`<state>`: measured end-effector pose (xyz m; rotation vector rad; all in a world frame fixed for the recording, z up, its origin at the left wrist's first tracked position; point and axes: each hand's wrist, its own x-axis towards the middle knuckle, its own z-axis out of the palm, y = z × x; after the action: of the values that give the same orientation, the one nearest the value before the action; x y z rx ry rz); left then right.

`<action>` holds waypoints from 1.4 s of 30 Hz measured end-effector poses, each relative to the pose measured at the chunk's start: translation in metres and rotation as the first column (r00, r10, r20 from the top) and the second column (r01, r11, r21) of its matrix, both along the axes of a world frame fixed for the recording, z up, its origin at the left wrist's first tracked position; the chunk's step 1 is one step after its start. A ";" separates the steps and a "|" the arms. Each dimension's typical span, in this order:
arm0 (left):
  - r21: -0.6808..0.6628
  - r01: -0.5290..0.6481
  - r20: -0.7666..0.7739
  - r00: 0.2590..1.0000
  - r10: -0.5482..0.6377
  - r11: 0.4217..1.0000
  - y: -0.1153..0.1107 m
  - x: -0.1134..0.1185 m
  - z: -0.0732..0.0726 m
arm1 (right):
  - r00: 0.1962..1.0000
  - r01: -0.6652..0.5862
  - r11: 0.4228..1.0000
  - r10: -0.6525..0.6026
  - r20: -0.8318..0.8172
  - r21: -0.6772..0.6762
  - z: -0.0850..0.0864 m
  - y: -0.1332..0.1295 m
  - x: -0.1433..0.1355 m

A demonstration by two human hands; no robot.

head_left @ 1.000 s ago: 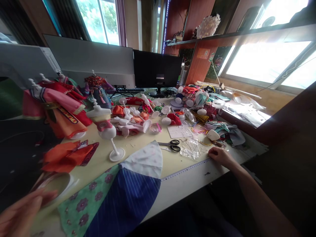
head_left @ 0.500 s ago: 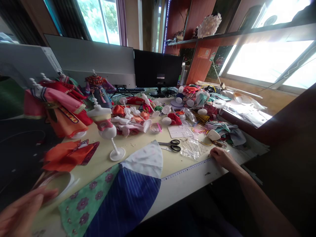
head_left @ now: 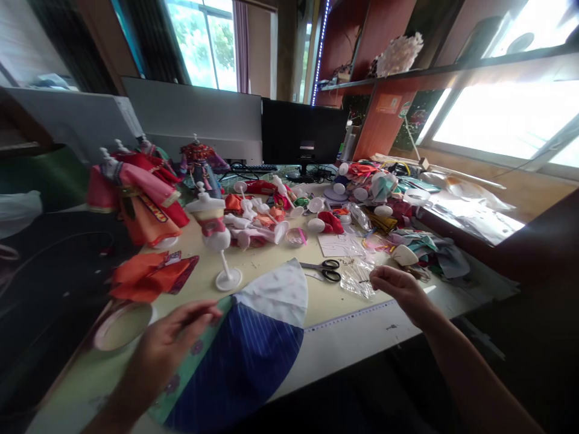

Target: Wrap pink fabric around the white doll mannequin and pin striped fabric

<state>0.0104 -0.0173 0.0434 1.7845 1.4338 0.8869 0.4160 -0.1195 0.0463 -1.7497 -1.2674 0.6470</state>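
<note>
Head view: a pieced cloth (head_left: 266,337) lies at the near edge of the desk (head_left: 266,265), between the person's two hands, its pale part pointing away, a striped navy part in the middle and a flowered green part on the left. The left hand (head_left: 181,334) is over that green part, covering much of it, with its fingertips near the corner where the three colours come together. Its fingers curve forward with the thumb close beneath them; I cannot tell whether thumb and fingers meet, or whether the hand touches the fabric. The right hand (head_left: 400,292) is well apart from the cloth, off to its right, thumb and bent fingers pressed together beside a clear plastic bag (head_left: 356,286) (anything as thin as a pin between those fingertips would be too small to make out). A ruler (head_left: 348,316) runs from the cloth's right edge towards the right hand, along the front of the desk. Scissors (head_left: 332,271) lie just beyond the pale part, their black handles turned to the bag. Behind the left hand, a small dress stand (head_left: 216,232) is upright on its round white base, and some folded orange fabric (head_left: 145,274) lies to its left. Nearer, a roll of tape (head_left: 105,343) rests just left of the left hand.
</note>
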 end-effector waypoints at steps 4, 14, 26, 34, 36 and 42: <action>-0.112 0.404 0.181 0.907 -0.381 0.908 -0.005 0.044 0.000 | 0.939 -0.234 0.972 0.234 -0.251 0.031 0.013 0.023 -0.063; 0.042 0.450 0.254 0.859 -0.445 0.892 -0.017 0.067 0.003 | 0.763 -0.490 0.872 0.442 -0.472 0.025 0.004 0.046 -0.135; 0.089 0.441 0.310 0.840 -0.446 0.893 -0.016 0.075 -0.004 | 0.749 -0.525 0.851 0.467 -0.469 0.009 -0.003 0.048 -0.142; 0.270 0.399 0.110 0.891 -0.439 0.876 -0.013 0.067 -0.004 | 0.851 -0.478 0.876 0.480 -0.214 0.064 -0.005 0.050 -0.148; 0.319 0.403 0.055 0.896 -0.441 0.858 -0.013 0.064 -0.005 | 0.857 -0.484 0.869 0.494 -0.146 0.100 -0.003 0.051 -0.153; 0.378 0.438 -0.093 0.894 -0.438 0.816 -0.012 0.061 -0.008 | 0.855 -0.465 0.831 0.510 -0.088 0.305 -0.008 0.061 -0.176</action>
<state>0.0712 -0.0296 0.0353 2.2878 0.8102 0.9609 0.2405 -0.0586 0.0383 -1.1161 -1.6173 0.8414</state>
